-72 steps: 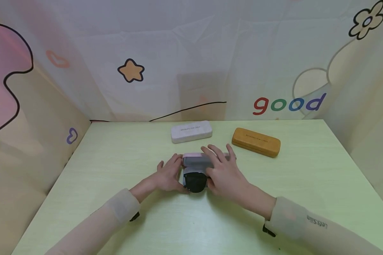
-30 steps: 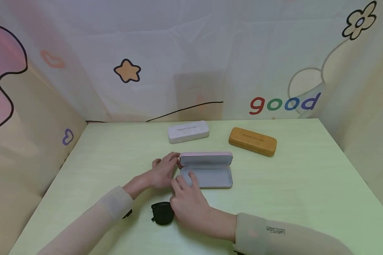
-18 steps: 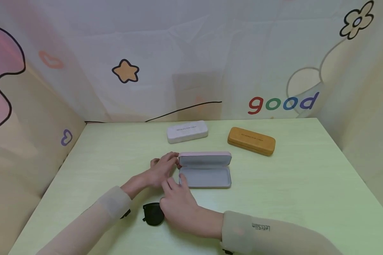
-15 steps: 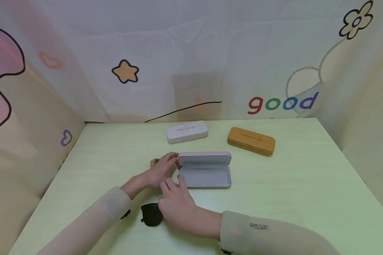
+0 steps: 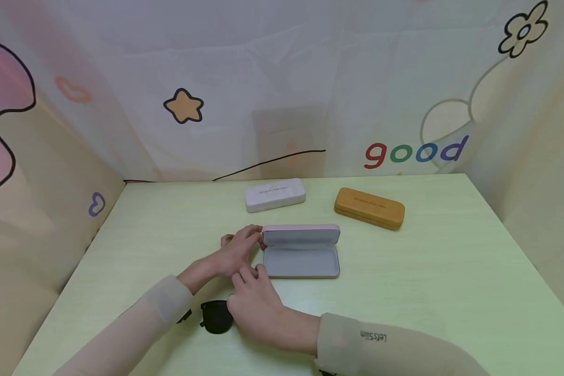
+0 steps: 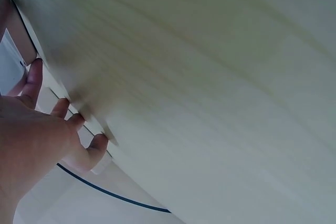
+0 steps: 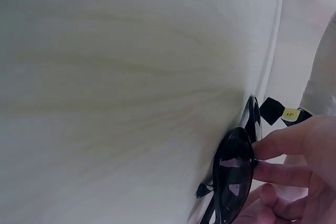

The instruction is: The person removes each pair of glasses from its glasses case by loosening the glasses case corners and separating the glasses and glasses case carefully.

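A pink glasses case [image 5: 301,262] with a grey lining lies open on the table, lid raised at the back. My left hand [image 5: 237,256] holds it at its left end, thumb by the front corner and fingers at the lid side. In the left wrist view, the outer fingers of that hand [image 6: 39,140] are spread, tips at the tabletop. In front of the case, my right hand [image 5: 256,308] pinches black sunglasses [image 5: 217,317] near the middle of the frame. One dark lens shows in the head view; the right wrist view shows both lenses of the sunglasses [image 7: 233,174].
Behind the open case lie a closed white glasses case [image 5: 275,196] and, to the right, a closed tan-orange one [image 5: 369,209]. A printed curtain [image 5: 286,78] hangs along the table's back edge. The pale green table [image 5: 427,277] extends to both sides.
My right hand has brought the sunglasses from over the open case toward the front left, slowing lately. The left hand keeps its place at the case. The head view has shifted slightly.
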`<state>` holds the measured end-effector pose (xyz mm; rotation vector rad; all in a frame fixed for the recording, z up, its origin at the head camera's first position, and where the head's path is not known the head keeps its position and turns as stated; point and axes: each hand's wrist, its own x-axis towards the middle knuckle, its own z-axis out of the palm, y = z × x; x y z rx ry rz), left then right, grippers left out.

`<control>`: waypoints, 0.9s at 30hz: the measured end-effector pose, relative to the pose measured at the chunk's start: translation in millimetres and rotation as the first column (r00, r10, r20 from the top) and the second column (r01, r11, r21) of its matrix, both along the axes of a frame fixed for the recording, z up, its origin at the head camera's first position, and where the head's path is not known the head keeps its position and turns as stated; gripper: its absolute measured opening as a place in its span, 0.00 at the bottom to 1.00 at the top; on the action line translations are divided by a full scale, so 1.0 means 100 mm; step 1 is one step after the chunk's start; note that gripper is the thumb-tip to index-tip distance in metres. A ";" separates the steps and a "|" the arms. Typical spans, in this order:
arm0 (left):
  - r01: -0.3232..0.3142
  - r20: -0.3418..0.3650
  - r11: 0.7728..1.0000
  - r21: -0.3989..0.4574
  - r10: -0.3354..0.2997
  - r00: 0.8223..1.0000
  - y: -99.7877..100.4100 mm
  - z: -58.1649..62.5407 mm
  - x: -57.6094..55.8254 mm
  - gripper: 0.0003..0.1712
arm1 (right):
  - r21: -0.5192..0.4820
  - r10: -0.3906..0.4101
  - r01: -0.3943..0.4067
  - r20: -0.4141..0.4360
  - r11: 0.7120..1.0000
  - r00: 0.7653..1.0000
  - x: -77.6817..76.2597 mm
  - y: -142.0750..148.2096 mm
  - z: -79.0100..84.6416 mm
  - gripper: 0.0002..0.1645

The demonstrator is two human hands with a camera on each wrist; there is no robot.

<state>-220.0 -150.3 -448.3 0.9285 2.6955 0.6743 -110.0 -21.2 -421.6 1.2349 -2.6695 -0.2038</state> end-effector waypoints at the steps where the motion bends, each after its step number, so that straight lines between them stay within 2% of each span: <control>1: -0.004 0.002 1.000 -0.007 0.004 1.000 0.00 0.00 0.00 0.26 | 0.003 0.000 0.000 0.002 1.000 1.000 0.00 0.00 0.00 0.12; 9: -0.027 0.014 0.999 -0.022 0.028 1.000 0.02 0.05 0.03 0.27 | -0.021 -0.005 0.004 -0.017 1.000 1.000 0.02 0.05 0.01 0.10; 16: -0.044 0.028 0.998 -0.055 0.046 0.999 0.03 0.05 0.03 0.22 | -0.119 -0.022 0.031 0.075 0.992 0.997 0.01 0.20 0.11 0.16; 22: -0.043 0.018 0.996 -0.082 0.045 0.999 0.03 0.04 0.02 0.26 | -0.265 0.010 0.025 0.132 0.964 0.991 -0.15 0.46 0.17 0.17; 27: -0.051 0.018 0.994 -0.092 0.052 0.998 0.03 0.03 0.01 0.32 | -0.392 -0.006 0.107 0.250 0.914 0.968 -0.27 0.68 0.19 0.14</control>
